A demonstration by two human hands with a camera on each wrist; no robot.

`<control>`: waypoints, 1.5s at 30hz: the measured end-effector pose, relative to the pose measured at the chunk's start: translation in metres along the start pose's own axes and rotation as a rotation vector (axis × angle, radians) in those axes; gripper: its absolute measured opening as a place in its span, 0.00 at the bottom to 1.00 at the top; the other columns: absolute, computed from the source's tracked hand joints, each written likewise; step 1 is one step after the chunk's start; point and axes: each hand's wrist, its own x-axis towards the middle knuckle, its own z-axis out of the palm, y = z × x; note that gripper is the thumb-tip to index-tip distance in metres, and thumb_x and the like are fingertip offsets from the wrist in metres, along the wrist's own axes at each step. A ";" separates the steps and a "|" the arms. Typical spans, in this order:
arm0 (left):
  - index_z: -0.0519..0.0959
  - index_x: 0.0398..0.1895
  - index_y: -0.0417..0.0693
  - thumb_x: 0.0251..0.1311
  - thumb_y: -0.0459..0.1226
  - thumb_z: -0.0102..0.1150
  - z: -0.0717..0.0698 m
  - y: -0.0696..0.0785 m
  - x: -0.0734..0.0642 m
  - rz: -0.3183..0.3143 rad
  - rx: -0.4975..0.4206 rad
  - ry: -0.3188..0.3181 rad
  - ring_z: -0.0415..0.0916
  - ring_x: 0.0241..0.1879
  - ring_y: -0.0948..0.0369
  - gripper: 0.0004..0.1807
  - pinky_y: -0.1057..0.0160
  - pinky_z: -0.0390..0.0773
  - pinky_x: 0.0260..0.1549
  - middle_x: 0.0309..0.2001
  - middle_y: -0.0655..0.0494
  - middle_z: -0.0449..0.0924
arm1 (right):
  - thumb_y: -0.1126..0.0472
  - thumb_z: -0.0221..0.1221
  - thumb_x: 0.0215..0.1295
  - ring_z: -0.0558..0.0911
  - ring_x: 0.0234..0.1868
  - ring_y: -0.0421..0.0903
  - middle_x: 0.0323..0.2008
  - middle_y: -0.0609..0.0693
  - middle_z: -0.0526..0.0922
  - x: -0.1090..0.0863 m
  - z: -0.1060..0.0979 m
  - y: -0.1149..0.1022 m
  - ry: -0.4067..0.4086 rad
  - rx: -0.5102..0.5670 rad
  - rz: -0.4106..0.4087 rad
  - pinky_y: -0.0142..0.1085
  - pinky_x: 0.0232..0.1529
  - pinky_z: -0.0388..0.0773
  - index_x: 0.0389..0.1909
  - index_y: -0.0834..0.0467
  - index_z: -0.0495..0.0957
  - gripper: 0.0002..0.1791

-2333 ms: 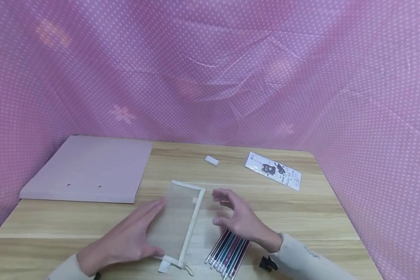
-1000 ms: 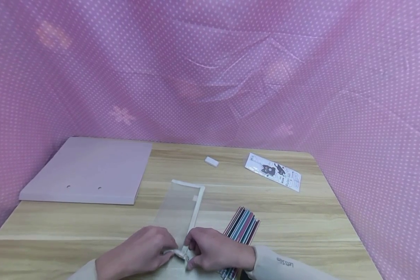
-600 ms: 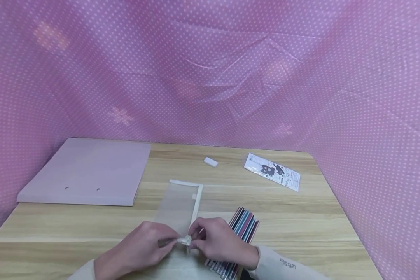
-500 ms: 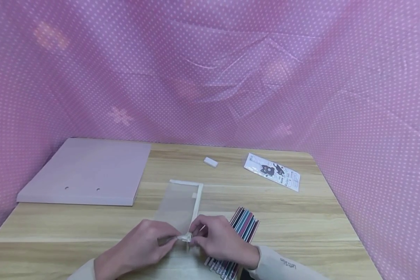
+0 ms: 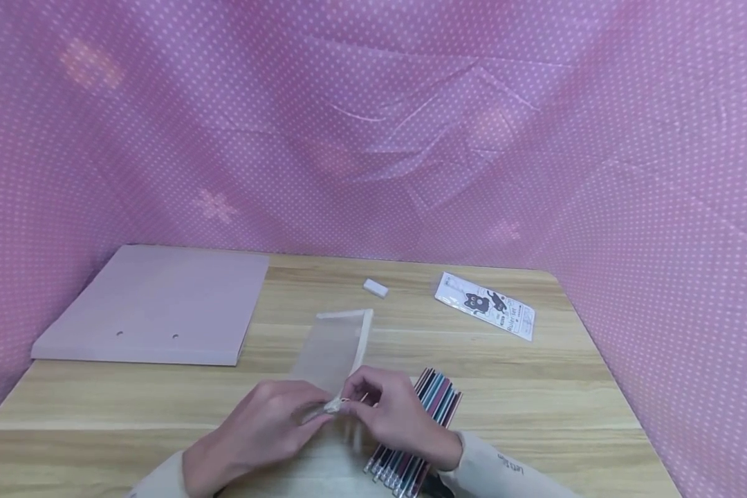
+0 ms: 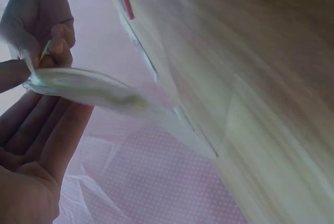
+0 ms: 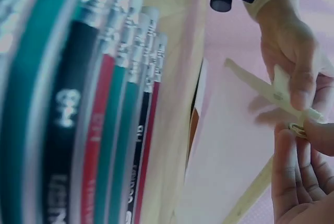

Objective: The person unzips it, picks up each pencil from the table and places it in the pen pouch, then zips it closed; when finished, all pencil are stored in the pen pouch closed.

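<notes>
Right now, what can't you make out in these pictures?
Near end of the pouch: head view, mostly hidden by left hand and right hand.
Middle of the pencils: head view, behind the right hand.
Leftmost pencils: right wrist view, cut off by picture edges.
Fine print on the ruler packet: head view, too small.

In the head view we get soft, even light over the cloth (image 5: 373, 159) beyond the fingers (image 5: 305, 394). At the left wrist we see dim haze, the table (image 6: 271, 104) smeared beside the fingers; at the right, close pencils (image 7: 65, 130) well apart from the fingers blur.
</notes>
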 end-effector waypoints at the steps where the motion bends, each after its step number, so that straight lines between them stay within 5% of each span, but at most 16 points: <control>1: 0.87 0.38 0.52 0.47 0.36 0.78 0.001 0.000 0.001 0.009 0.004 0.011 0.87 0.34 0.69 0.13 0.76 0.84 0.38 0.33 0.62 0.90 | 0.63 0.71 0.57 0.78 0.29 0.29 0.29 0.45 0.86 0.001 -0.001 0.000 -0.001 0.000 0.000 0.28 0.29 0.83 0.33 0.50 0.82 0.08; 14: 0.87 0.37 0.44 0.60 0.34 0.68 0.004 -0.002 0.020 0.091 0.004 0.151 0.88 0.32 0.64 0.04 0.73 0.86 0.36 0.33 0.55 0.90 | 0.63 0.68 0.62 0.79 0.30 0.32 0.33 0.49 0.89 0.013 -0.015 0.000 0.059 0.109 -0.083 0.30 0.28 0.81 0.36 0.55 0.86 0.03; 29: 0.87 0.35 0.42 0.68 0.37 0.61 0.012 -0.004 0.026 0.185 0.021 0.279 0.87 0.27 0.62 0.10 0.71 0.86 0.31 0.29 0.53 0.90 | 0.63 0.69 0.61 0.76 0.27 0.32 0.29 0.47 0.88 0.026 -0.036 0.000 0.053 0.008 -0.158 0.26 0.26 0.76 0.34 0.56 0.87 0.02; 37: 0.87 0.32 0.42 0.69 0.38 0.57 0.012 -0.003 0.025 0.248 0.027 0.351 0.86 0.26 0.61 0.13 0.66 0.87 0.28 0.27 0.54 0.88 | 0.64 0.69 0.60 0.81 0.30 0.34 0.33 0.51 0.90 0.032 -0.046 0.010 0.069 0.011 -0.114 0.29 0.29 0.81 0.35 0.59 0.88 0.04; 45: 0.86 0.32 0.40 0.67 0.36 0.55 0.011 -0.002 0.029 0.303 0.012 0.358 0.86 0.26 0.59 0.12 0.66 0.88 0.28 0.27 0.52 0.88 | 0.66 0.68 0.61 0.83 0.34 0.37 0.35 0.49 0.89 0.040 -0.062 0.023 0.122 -0.060 -0.054 0.31 0.35 0.84 0.36 0.56 0.88 0.04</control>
